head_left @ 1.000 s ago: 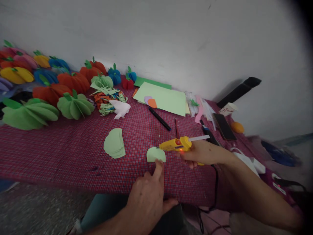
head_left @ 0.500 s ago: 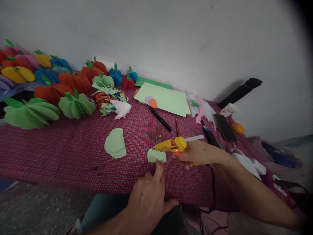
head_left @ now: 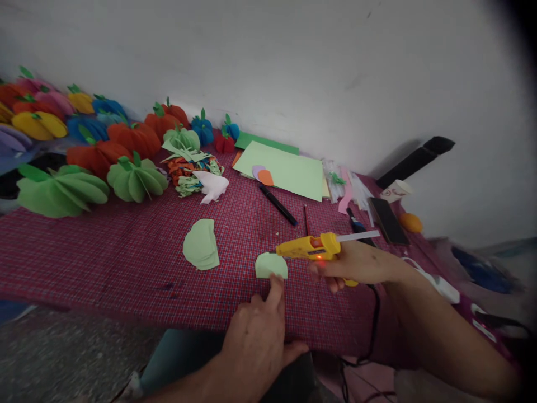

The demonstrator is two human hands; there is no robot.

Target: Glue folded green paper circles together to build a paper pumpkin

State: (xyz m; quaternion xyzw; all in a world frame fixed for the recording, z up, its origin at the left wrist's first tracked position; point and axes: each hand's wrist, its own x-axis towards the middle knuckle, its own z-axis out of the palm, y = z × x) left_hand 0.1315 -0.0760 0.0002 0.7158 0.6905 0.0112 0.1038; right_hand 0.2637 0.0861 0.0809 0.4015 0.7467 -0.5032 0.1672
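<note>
On a checked surface (head_left: pixel 138 263), the right hand (head_left: pixel 356 265) wraps around a yellow glue gun (head_left: pixel 306 247); the left hand (head_left: pixel 255 329), thumb spread, grasping nothing, rests one fingertip on green paper (head_left: pixel 265 265).

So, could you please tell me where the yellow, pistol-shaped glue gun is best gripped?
I'd take the glue gun by its handle, coming from the right, as the right hand does: its dark nozzle points left, away from that side.

One head-worn camera looks forward and down across the table (head_left: pixel 126 268).
</note>
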